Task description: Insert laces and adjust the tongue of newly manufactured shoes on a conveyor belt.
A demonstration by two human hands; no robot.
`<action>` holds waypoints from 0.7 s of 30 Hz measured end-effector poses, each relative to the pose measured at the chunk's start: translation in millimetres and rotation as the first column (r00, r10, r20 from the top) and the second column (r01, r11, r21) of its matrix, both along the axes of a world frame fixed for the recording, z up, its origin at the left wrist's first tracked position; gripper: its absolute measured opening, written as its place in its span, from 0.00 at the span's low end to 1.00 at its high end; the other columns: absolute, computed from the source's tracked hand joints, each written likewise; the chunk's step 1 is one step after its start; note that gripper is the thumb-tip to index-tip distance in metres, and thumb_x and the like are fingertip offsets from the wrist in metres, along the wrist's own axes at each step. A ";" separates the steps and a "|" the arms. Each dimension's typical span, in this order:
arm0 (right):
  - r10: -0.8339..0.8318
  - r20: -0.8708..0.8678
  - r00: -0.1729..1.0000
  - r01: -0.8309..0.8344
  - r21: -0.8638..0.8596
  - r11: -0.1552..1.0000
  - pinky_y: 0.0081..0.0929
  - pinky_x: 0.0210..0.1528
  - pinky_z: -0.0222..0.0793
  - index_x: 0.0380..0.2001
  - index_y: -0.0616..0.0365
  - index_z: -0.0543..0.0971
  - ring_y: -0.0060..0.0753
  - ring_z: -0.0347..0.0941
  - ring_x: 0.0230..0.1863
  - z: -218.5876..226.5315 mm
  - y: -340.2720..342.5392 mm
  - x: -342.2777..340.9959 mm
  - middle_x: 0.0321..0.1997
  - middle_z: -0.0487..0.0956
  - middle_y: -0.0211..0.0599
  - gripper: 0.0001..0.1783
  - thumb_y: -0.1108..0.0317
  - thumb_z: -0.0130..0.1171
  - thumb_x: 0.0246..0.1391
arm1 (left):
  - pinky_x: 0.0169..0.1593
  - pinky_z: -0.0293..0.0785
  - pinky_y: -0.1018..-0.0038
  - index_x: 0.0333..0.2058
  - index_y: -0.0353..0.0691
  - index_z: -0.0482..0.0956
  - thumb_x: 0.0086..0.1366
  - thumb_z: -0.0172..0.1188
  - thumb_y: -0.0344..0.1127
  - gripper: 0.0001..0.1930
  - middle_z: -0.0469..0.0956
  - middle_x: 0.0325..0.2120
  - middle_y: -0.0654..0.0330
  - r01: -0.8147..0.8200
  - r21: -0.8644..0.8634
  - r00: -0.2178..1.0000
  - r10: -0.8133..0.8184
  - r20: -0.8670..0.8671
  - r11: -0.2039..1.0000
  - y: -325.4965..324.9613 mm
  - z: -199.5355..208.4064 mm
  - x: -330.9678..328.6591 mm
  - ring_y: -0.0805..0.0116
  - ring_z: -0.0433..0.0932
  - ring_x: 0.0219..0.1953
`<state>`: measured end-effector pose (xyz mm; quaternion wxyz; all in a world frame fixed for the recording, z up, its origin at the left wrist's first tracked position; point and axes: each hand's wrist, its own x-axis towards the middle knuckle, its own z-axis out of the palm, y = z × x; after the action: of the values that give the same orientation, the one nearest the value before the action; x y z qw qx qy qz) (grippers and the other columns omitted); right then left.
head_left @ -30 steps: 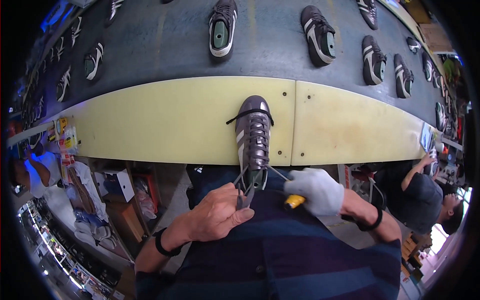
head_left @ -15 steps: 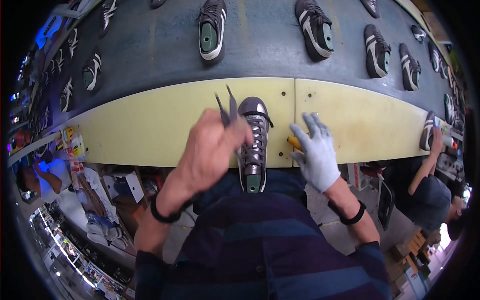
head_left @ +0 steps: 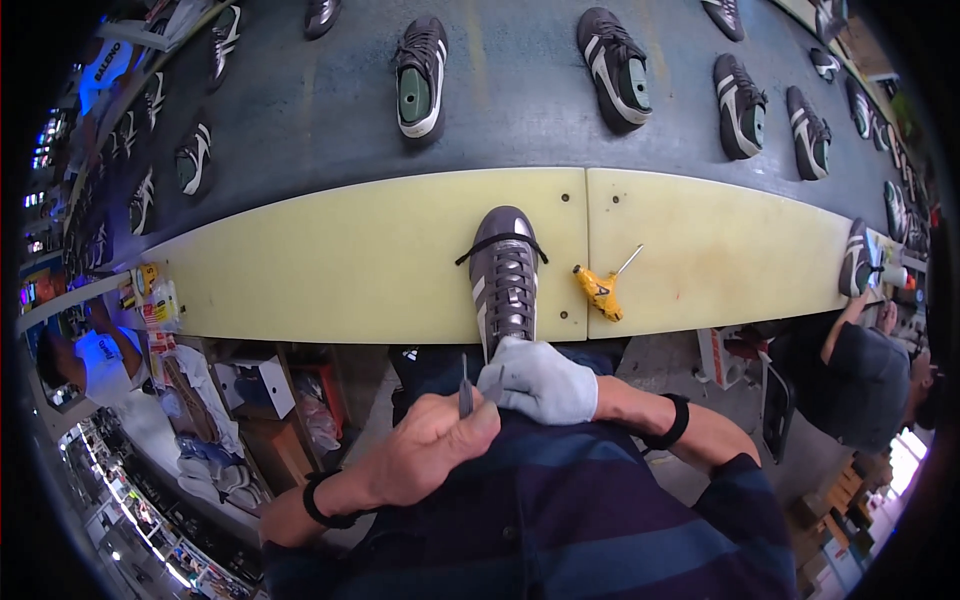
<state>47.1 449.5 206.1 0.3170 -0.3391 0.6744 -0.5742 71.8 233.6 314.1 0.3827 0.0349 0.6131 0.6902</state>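
A grey sneaker (head_left: 507,285) with pale side stripes lies on the yellow work board (head_left: 350,260), toe pointing away from me. A black cord (head_left: 500,240) crosses its toe, the ends sticking out on both sides. My right hand (head_left: 545,383), in a pale glove, is closed over the sneaker's heel end, which it hides. Just left of it and nearer my body, my bare left hand (head_left: 430,450) grips a two-pronged metal tool (head_left: 465,388), its prongs pointing up. Right of the sneaker rests a yellow-handled tool (head_left: 600,292) with a thin metal shaft.
Beyond the board, several similar sneakers (head_left: 420,75) stand on a dark grey belt (head_left: 510,110), some with green inserts. A co-worker (head_left: 850,375) at far right has a hand by another sneaker (head_left: 855,265). Another person (head_left: 105,350) is at far left.
Both hands have drawn back toward my body. My right hand has left the yellow-handled tool and moved onto the sneaker's heel. My left hand still holds the two-pronged tool.
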 end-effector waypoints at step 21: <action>-0.525 0.034 0.851 0.514 0.153 0.844 0.35 0.49 0.77 0.49 0.63 0.81 0.49 0.85 0.43 39.1 -8.6 -55.1 0.39 0.85 0.52 0.14 0.67 0.59 0.65 | 0.43 0.79 0.54 0.45 0.31 0.76 0.71 0.60 0.47 0.20 0.80 0.41 0.44 -0.162 -0.666 0.714 -0.379 -0.589 0.728 38.1 -120.6 -22.5 0.43 0.81 0.40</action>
<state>-8.0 440.8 245.2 0.1973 -0.0994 0.7669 -0.6025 49.3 271.6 193.5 0.1539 0.1871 0.9131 0.3280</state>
